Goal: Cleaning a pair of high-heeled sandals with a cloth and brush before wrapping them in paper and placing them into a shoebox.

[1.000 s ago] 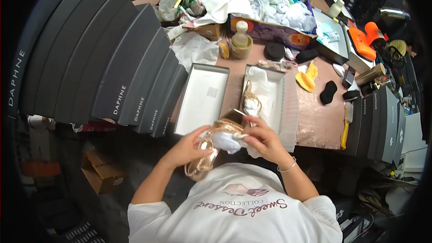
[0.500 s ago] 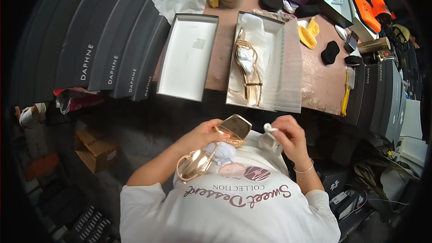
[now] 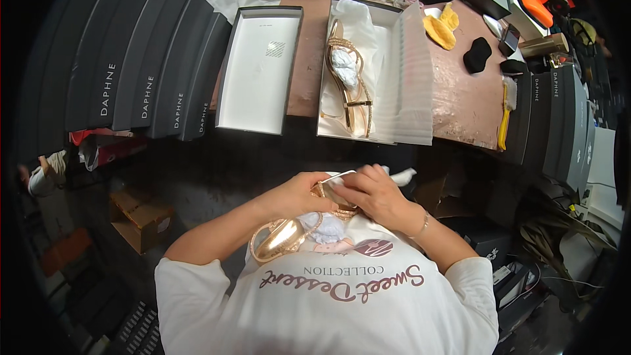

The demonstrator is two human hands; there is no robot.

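In front of my chest, my left hand (image 3: pixel 299 195) is closed around a gold sandal (image 3: pixel 279 240) with braided straps. A pale wad of stuffing paper (image 3: pixel 324 229) sits among those straps. My right hand (image 3: pixel 376 193) bends over the sandal's upper end, gripping a white cloth (image 3: pixel 402 176) whose loose end sticks out past the knuckles. That cloth touches the sandal or lies very close to it; the fingers hide the spot. Another gold sandal (image 3: pixel 358 103), also stuffed with white paper, lies in the lined shoebox (image 3: pixel 320 121) on the table.
An upturned white-lined box lid (image 3: pixel 253 79) lies left of the shoebox. Stacks of dark shoeboxes (image 3: pixel 125 52) flank the table (image 3: pixel 460 108). On its right are a yellow cloth (image 3: pixel 439 31), a black pad (image 3: pixel 477 56) and a yellow-handled brush (image 3: pixel 505 118). A cardboard box (image 3: pixel 139 219) stands lower left.
My right hand has moved left with the white cloth, from beside the sandal onto its upper end. My left hand keeps its hold. The table view has shifted slightly up and left.
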